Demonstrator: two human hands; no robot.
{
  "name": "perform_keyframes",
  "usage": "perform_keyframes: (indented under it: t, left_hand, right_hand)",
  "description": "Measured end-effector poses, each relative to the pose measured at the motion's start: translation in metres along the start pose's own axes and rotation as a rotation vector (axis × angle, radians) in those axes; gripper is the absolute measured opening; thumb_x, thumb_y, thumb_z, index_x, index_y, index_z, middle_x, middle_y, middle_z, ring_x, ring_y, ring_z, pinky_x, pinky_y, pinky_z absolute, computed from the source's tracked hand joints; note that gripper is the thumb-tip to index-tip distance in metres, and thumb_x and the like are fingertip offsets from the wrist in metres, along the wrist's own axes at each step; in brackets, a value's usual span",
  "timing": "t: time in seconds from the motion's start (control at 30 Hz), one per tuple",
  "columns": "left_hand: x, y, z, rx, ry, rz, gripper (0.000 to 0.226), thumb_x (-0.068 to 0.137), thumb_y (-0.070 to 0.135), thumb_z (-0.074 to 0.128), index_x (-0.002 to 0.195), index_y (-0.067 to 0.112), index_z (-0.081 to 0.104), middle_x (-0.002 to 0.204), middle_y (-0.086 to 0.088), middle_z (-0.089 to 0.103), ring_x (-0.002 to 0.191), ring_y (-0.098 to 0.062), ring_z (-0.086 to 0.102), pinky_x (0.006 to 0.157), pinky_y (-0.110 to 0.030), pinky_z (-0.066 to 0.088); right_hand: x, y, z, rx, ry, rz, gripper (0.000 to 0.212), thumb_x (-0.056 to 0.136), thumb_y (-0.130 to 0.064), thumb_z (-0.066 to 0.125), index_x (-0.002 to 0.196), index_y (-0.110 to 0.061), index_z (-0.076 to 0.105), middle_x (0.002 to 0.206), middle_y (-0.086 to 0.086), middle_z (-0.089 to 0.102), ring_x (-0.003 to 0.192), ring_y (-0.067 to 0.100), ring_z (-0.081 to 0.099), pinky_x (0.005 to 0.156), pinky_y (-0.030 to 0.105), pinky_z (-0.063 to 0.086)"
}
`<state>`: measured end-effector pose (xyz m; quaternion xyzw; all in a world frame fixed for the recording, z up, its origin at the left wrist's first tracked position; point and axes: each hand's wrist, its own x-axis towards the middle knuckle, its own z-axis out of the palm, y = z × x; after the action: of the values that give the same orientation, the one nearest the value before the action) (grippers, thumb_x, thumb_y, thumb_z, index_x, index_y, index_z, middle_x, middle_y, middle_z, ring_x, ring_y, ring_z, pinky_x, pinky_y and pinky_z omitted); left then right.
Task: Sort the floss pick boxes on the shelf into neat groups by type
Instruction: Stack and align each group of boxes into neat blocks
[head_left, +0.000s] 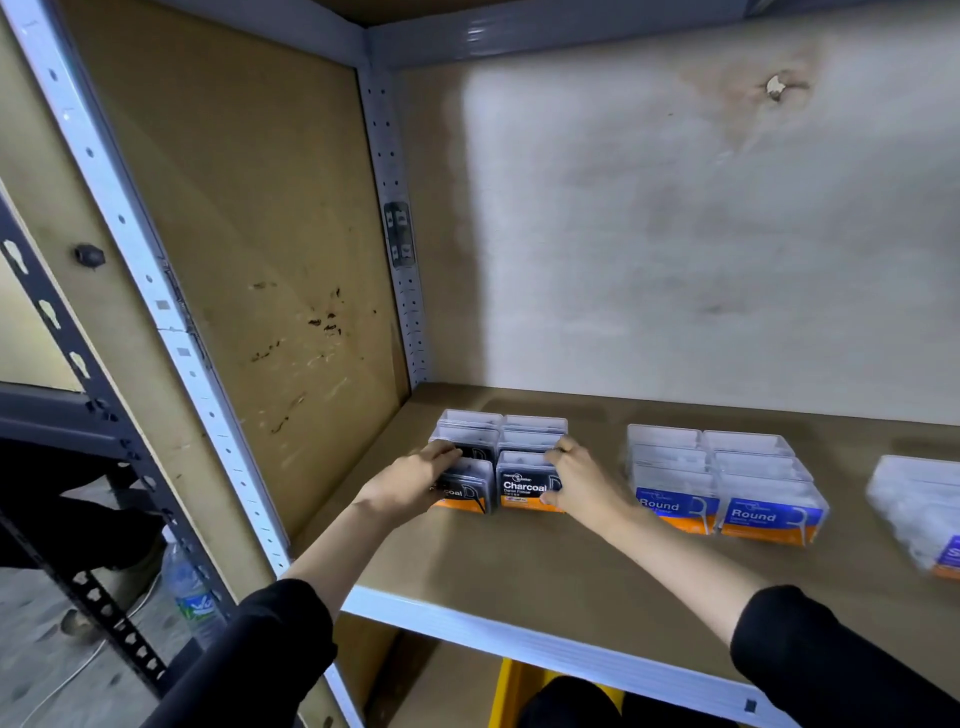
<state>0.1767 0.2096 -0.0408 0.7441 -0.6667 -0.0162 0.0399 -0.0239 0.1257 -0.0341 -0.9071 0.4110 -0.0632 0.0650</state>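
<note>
Charcoal boxes (524, 486) sit squeezed between both hands (415, 480), with Round boxes (727, 483) just beside them on the shelf (519, 566).

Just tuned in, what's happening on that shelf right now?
A person is tidying floss pick boxes on the shelf. The left hand and right hand press in from either side of the Charcoal boxes, a block two across and a few deep. To the right, apart from them, the Round boxes already sit in a similar neat block. A third group is at the right edge, blurred, so its type is unclear.
</note>
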Motion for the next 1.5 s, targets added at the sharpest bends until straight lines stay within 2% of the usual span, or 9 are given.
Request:
perform_keyframes:
  t: [0.23,0.53,0.77,1.13,1.5]
  left_hand:
    - [0.005,0.000,0.006,-0.006,0.036,-0.003,0.052,0.094,0.014,0.048,0.143,0.014,0.033,0.150,-0.002,0.032,0.135,-0.023,0.036,0.108,-0.031,0.034]
    - [0.014,-0.002,0.008,0.043,0.012,-0.022,0.052,0.094,0.013,0.046,0.144,0.015,0.031,0.150,-0.002,0.032,0.133,-0.025,0.039,0.106,-0.034,0.038]
    - [0.006,-0.005,0.014,0.007,0.091,-0.013,0.052,0.094,0.015,0.047,0.144,0.015,0.031,0.153,0.002,0.028,0.140,-0.018,0.030,0.108,-0.032,0.037]
    - [0.007,-0.006,0.018,-0.020,0.155,0.003,0.046,0.092,0.005,0.045,0.137,0.014,0.041,0.143,-0.003,0.041,0.128,-0.023,0.042,0.099,-0.037,0.045]
    - [0.011,-0.009,0.019,-0.087,0.186,0.021,0.046,0.091,0.002,0.047,0.136,0.010,0.044,0.144,-0.005,0.042,0.128,-0.026,0.043,0.100,-0.040,0.045]
  right_hand:
    - [-0.004,0.001,0.004,-0.113,0.058,-0.032,0.035,0.094,-0.013,0.043,0.128,-0.006,0.046,0.133,0.008,0.042,0.119,0.026,0.047,0.088,0.033,0.042]
    - [0.000,-0.001,0.009,-0.098,0.088,-0.036,0.035,0.094,-0.014,0.042,0.128,-0.006,0.047,0.133,0.008,0.044,0.120,0.026,0.046,0.093,0.033,0.042]
    - [-0.001,0.001,0.012,-0.080,0.104,-0.046,0.035,0.094,-0.016,0.043,0.128,-0.007,0.046,0.133,0.009,0.042,0.119,0.026,0.047,0.090,0.032,0.042]
    - [0.003,0.002,0.015,-0.074,0.091,-0.035,0.034,0.093,-0.011,0.043,0.126,-0.006,0.046,0.130,0.009,0.043,0.117,0.026,0.048,0.095,0.035,0.045]
    - [0.005,0.000,0.016,-0.070,0.117,-0.026,0.034,0.094,-0.013,0.041,0.128,-0.007,0.045,0.131,0.008,0.042,0.119,0.024,0.047,0.094,0.033,0.044]
